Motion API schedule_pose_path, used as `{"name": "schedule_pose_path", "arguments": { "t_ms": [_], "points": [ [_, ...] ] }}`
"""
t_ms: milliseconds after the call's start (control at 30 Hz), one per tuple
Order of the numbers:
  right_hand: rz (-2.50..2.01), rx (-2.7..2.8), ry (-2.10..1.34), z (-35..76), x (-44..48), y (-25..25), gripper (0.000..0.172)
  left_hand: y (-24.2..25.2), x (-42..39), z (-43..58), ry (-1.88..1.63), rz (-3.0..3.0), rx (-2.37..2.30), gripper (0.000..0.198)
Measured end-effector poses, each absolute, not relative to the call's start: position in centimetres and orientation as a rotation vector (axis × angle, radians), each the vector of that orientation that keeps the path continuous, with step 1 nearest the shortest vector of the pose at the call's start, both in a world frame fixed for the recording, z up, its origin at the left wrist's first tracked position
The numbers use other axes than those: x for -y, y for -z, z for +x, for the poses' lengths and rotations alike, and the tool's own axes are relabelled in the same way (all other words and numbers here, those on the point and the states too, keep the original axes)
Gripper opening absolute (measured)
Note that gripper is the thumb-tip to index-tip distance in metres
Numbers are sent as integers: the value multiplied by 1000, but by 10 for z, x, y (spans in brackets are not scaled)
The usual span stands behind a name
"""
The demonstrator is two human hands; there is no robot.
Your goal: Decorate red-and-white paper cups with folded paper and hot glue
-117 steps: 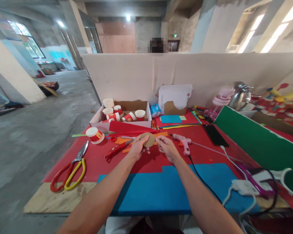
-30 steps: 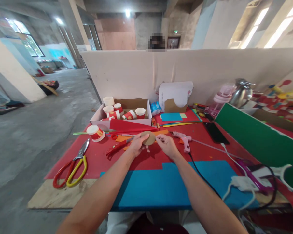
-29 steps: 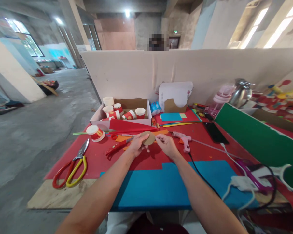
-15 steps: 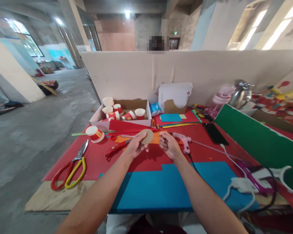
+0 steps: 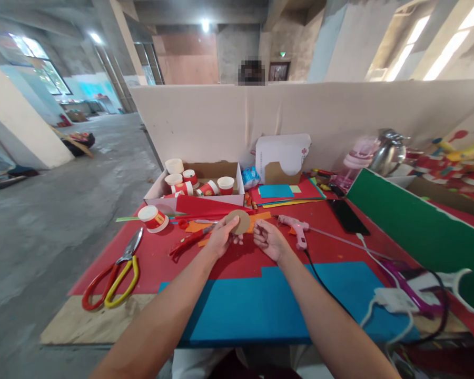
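A round brown cardboard disc [image 5: 240, 222] is pinched in my left hand [image 5: 220, 237], thumb on its face, above the red table covering. Just right of the disc, my right hand [image 5: 269, 241] has its fingers curled with thumb and forefinger together; whatever is between them, if anything, is too small to make out. Close beyond the right hand lies a pink glue gun [image 5: 296, 227] with its cord trailing down. Orange paper [image 5: 263, 216] lies behind both hands. Red-handled pliers [image 5: 187, 243] rest left of my left hand.
Large scissors [image 5: 122, 268] lie at the left edge, near a paper cup [image 5: 153, 218]. A box [image 5: 193, 201] of cups stands at the back. Blue sheets [image 5: 245, 305] cover the front. At right are a phone [image 5: 347, 216], cables and a green board [image 5: 411, 226]. A person's head shows beyond the partition.
My left hand has shifted slightly right with the cardboard disc, and my right hand slightly left, bringing the two closer together. The glue gun's nozzle is more exposed.
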State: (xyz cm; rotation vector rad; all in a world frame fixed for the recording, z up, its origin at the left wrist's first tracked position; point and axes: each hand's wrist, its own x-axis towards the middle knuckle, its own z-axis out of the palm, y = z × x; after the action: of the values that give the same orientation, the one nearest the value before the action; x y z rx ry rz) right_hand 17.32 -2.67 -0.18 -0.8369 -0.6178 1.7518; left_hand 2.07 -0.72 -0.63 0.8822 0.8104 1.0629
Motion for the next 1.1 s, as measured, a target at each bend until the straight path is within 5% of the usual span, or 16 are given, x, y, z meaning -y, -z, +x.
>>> {"name": "schedule_pose_path", "arguments": {
  "t_ms": [233,567,1100],
  "points": [
    [-927,663,-1718,175,28,-1,12,6,9,22,-1072,944,-863,42],
    [-946,783,-1666,173,26,6,37,8,9,22,-1041,1012,-860,38],
    [-943,724,-1667,180,26,3,24,7,11,25,-1019,1203,-917,43]
  ]
}}
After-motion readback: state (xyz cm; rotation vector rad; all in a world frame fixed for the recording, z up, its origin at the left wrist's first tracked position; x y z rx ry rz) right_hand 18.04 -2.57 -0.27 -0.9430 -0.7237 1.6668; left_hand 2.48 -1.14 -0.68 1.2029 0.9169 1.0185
